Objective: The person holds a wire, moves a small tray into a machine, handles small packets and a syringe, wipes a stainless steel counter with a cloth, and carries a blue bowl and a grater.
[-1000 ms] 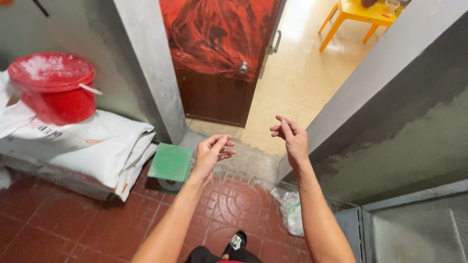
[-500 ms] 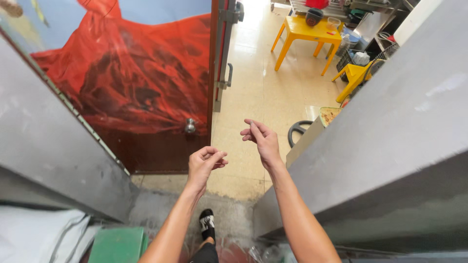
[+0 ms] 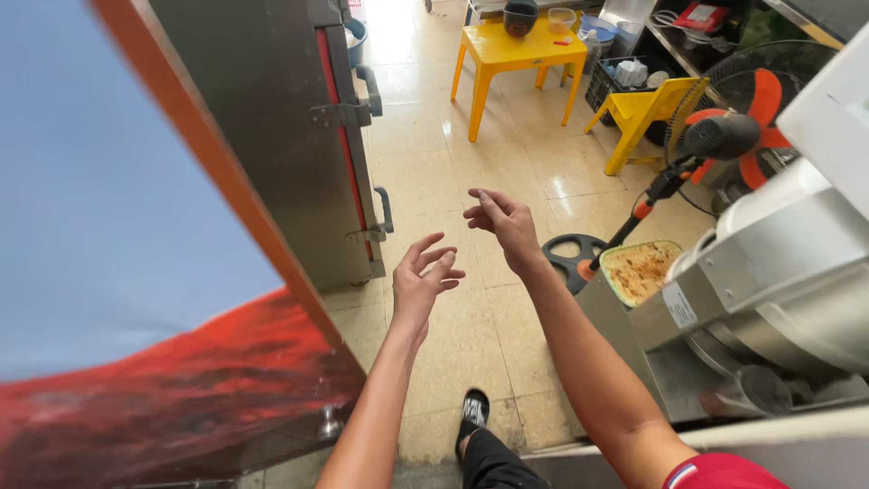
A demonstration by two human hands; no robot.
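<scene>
Door (image 3: pixel 136 272), painted blue above and red below with a wooden edge, stands open at the near left, close beside the person's left arm. Nearest the camera, a dark shoe (image 3: pixel 471 412) rests on the pale tiled floor (image 3: pixel 471 172). Both arms reach forward into the doorway. The left hand (image 3: pixel 424 281) is held out empty, fingers loosely curled and spread, touching nothing. The right hand (image 3: pixel 502 222) hangs a little farther ahead, also empty, fingers half bent. To the right, a steel machine (image 3: pixel 769 299) sits just beside the right forearm, with an orange-bladed standing fan (image 3: pixel 724 136) behind it, its round base (image 3: pixel 568 258) on the floor below the right hand. A grey metal cabinet (image 3: pixel 290 136) with handles stands past the door. Farthest off are a yellow table (image 3: pixel 516 54) and a yellow chair (image 3: pixel 638 113).

Judged risk: the fan base lies close to the walking path, so a foot could catch it; the machine's corner could knock the right elbow.
</scene>
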